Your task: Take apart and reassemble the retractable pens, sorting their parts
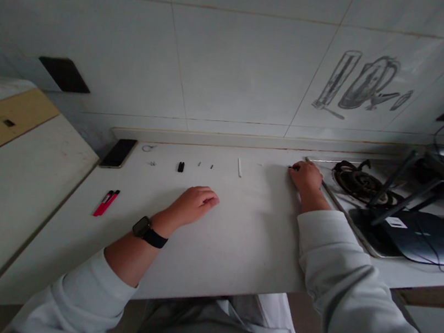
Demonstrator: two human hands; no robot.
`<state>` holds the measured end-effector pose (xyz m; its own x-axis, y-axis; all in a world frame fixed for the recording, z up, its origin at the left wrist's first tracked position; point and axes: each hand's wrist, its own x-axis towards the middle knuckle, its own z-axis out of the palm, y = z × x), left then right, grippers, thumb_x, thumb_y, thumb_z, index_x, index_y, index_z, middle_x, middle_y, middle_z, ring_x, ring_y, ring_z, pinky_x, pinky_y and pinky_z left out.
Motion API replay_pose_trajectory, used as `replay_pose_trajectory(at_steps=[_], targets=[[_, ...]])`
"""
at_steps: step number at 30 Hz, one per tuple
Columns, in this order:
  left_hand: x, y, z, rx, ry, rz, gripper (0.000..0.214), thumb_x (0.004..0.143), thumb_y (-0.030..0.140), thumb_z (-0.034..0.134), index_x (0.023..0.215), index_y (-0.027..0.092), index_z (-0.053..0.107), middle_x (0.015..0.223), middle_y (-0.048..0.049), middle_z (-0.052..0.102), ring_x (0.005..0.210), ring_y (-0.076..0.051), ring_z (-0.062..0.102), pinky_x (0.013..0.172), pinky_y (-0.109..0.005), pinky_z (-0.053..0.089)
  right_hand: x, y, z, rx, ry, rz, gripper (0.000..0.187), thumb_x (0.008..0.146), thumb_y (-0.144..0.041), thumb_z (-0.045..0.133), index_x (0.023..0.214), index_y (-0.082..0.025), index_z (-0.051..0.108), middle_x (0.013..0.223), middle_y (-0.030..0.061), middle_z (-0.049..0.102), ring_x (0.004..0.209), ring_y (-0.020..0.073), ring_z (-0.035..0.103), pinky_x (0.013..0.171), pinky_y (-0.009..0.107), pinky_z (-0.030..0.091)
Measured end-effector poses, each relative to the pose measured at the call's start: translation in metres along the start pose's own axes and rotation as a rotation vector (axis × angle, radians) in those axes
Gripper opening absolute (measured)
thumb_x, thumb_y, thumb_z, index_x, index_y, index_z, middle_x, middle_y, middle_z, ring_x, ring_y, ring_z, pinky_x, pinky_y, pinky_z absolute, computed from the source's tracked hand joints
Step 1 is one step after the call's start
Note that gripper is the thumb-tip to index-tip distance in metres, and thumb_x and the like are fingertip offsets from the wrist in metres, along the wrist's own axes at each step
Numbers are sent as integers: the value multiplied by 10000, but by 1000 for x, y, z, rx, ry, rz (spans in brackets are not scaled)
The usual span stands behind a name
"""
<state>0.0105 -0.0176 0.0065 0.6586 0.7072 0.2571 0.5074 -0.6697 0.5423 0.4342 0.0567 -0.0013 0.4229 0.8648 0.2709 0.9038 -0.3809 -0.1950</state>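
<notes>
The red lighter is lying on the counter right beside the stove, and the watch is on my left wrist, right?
Not quite. The head view shows the red lighter on the counter far to the left, beyond the left hand, well away from the stove. The watch is on the left wrist, as you said.

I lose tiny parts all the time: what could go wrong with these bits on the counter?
The right hand touches a small dark piece right beside the gas stove; a slip might send it under the grate. The tiny pins lie loose on the white counter; a sleeve could sweep them off. The phone sits at the counter's left edge and might get knocked off.
</notes>
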Motion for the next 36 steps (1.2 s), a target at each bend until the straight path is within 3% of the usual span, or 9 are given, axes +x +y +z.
replay_pose_trajectory(at_steps=[11,36], targets=[[-1,-1,1,4,11,20,269,1041,312,512,974,198,747,963,-51,734,908,-186,666,857,-338,514,1,2,-3,27,-9,75,304,893,-375,618,1103,-238,789,1233,124,689,1052,283,638,916,414,502],[0,0,1,22,-4,19,285,1044,330,500,969,207,745,958,-52,728,910,-187,659,853,-335,511,-2,7,-14,-9,-80,56,330,845,-359,649,1122,-242,786,1255,141,687,1109,314,632,930,448,493]])
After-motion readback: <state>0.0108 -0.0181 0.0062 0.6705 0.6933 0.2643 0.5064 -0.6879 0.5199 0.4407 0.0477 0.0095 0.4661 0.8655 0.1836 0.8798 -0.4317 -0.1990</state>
